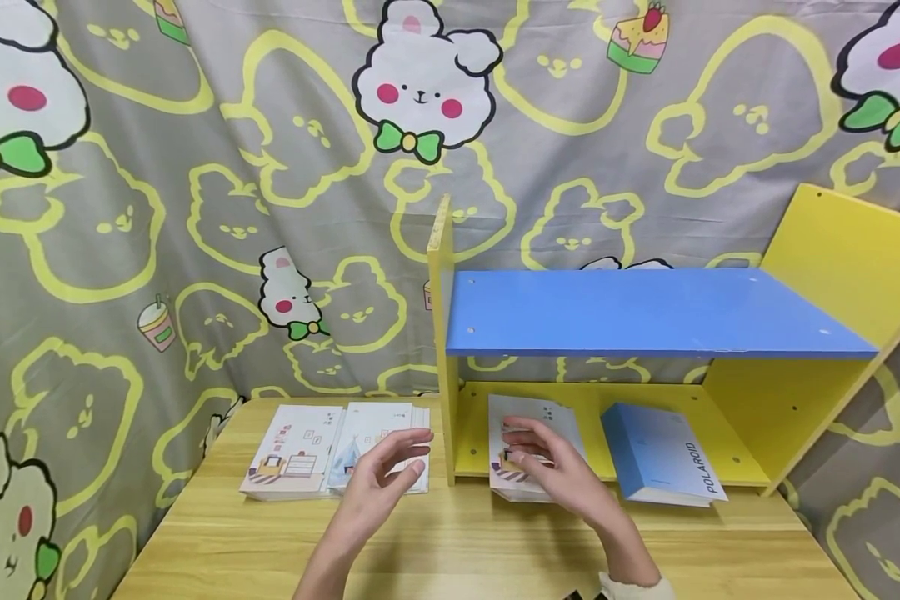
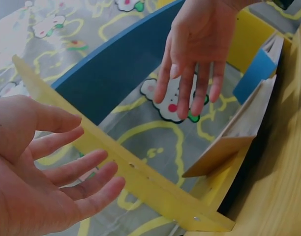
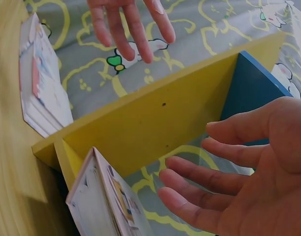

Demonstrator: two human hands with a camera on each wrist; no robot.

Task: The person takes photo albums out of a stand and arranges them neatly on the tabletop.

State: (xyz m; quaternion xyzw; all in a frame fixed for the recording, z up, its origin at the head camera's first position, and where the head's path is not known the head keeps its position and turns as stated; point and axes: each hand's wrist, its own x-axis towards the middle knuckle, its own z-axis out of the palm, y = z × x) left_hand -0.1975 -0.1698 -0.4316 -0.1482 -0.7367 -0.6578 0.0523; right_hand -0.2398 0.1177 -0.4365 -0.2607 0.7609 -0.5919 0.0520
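Note:
My left hand [image 1: 381, 482], fingers loosely bent and apart, hovers in front of two pale illustrated books lying left of the shelf. One is a book with a sofa and dresser picture [image 1: 294, 450]; beside it lies a book with a blue tent picture [image 1: 371, 442]. My right hand [image 1: 558, 471] is held over a white illustrated book [image 1: 506, 417] on the shelf's lower board and hides part of its cover. In the right wrist view, space shows between those fingers and that book [image 3: 104, 196]. Farther right lies a blue POLAROID book [image 1: 663, 454]. Neither hand holds anything.
A shelf unit has a blue upper board [image 1: 645, 312], a yellow lower board [image 1: 596, 400] and yellow side panels [image 1: 832, 275]. Its left panel [image 1: 442, 350] stands upright between my hands. Everything rests on a wooden table [image 1: 450, 542]; a patterned curtain [image 1: 307, 208] hangs behind.

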